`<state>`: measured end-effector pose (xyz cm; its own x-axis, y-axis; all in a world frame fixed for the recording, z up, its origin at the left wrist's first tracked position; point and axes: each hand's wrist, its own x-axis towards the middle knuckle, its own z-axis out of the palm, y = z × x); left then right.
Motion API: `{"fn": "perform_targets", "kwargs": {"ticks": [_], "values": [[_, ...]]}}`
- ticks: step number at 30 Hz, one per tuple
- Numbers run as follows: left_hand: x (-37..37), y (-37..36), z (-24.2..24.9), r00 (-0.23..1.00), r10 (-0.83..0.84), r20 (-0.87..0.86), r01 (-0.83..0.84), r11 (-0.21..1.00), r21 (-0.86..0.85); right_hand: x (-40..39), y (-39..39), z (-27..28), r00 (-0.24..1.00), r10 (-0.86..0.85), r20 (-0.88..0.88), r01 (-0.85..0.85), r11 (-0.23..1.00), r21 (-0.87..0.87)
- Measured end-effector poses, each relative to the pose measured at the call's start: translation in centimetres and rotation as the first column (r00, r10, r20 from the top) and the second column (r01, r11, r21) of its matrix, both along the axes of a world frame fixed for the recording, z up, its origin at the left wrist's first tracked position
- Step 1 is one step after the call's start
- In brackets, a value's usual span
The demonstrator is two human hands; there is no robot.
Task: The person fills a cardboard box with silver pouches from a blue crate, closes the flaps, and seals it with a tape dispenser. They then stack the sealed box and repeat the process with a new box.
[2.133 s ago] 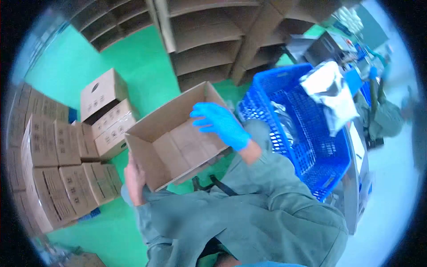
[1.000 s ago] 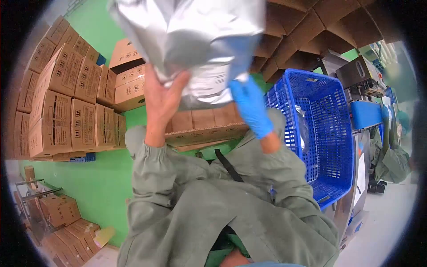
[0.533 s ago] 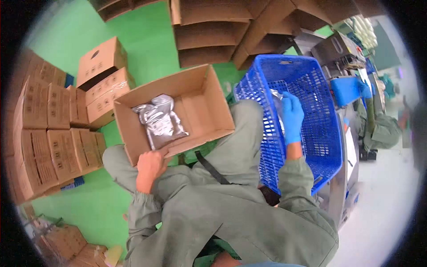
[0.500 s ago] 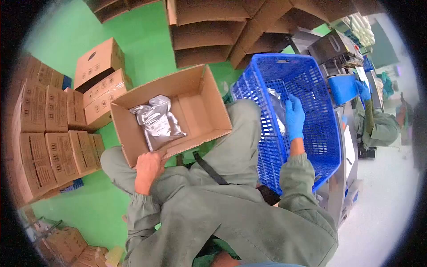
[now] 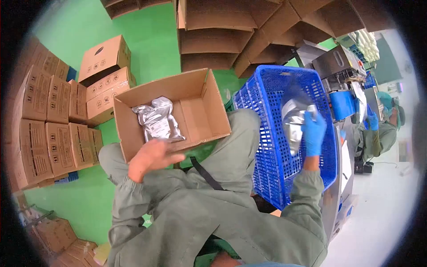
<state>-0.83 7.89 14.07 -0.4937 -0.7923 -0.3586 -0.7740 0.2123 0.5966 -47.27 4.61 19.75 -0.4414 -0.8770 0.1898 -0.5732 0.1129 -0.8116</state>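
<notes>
My right hand (image 5: 314,129), in a blue glove, grips a shiny silver pouch (image 5: 293,116) inside the blue plastic basket (image 5: 284,189). The pouch is tilted and its upper end smeared by motion. Over the near left edge of an open cardboard box (image 5: 191,82) hovers my bare left hand (image 5: 153,156), slightly blurred, with fingers stretched out and nothing in them. Inside that box, another silver pouch (image 5: 161,122) lies flat against the left side of the bottom.
Stacked closed cartons (image 5: 60,102) stand on the green floor at left. Open empty cartons (image 5: 213,42) are piled at the back. A metal machine (image 5: 338,60) stands beyond the basket; a co-worker in green clothing (image 5: 382,138) is at far right.
My right hand has moved right in the basket, bringing the silver pouch away from the left wall. My left hand has let go of the box edge and stretched its fingers.
</notes>
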Motion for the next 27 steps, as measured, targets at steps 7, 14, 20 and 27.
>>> {"fn": "perform_targets", "kwargs": {"ticks": [7, 14, 20, 27], "values": [[-9.5, -4.2, 3.7, 0.091, 0.374, -0.923, -0.047, 0.928, 0.371, 8.3, 3.8, 4.4, 0.806, 0.441, 0.395, -0.302, 0.880, -0.366], [-1.3, -6.1, 3.6, 0.185, 0.299, -0.936, -0.697, 0.711, 0.089, 21.3, -5.0, 1.3, 0.602, 0.722, 0.341, -0.667, 0.689, -0.282], [-1.3, -1.6, -16.0, 0.931, 0.363, 0.036, -0.346, 0.909, -0.233, 21.1, -4.6, -14.9, 0.487, 0.790, -0.373, -0.442, 0.591, 0.675], [-1.1, -2.3, -11.0, 0.980, 0.128, 0.154, -0.158, 0.967, 0.201, 10.7, -1.4, -1.7, 0.946, 0.275, -0.172, -0.299, 0.945, -0.135]]}}
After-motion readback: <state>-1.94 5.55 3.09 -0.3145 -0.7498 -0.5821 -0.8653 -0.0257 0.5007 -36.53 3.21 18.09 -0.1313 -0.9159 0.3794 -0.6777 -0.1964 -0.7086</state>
